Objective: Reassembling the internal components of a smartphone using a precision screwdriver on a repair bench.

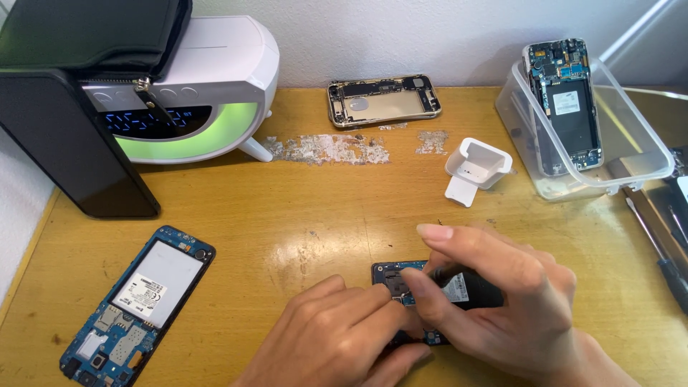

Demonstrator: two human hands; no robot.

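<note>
A dark opened phone lies on the wooden table near the front edge, mostly hidden under both hands. My left hand rests on its lower end and holds it down. My right hand pinches a thin dark tool whose tip touches the phone's upper circuit area. The tool's tip is too small to make out.
Another opened phone with blue board lies at front left. A bare metal phone frame lies at the back. A clear plastic tub at right holds a third opened phone. A small white holder, a screwdriver, a black speaker and a white lamp also stand here.
</note>
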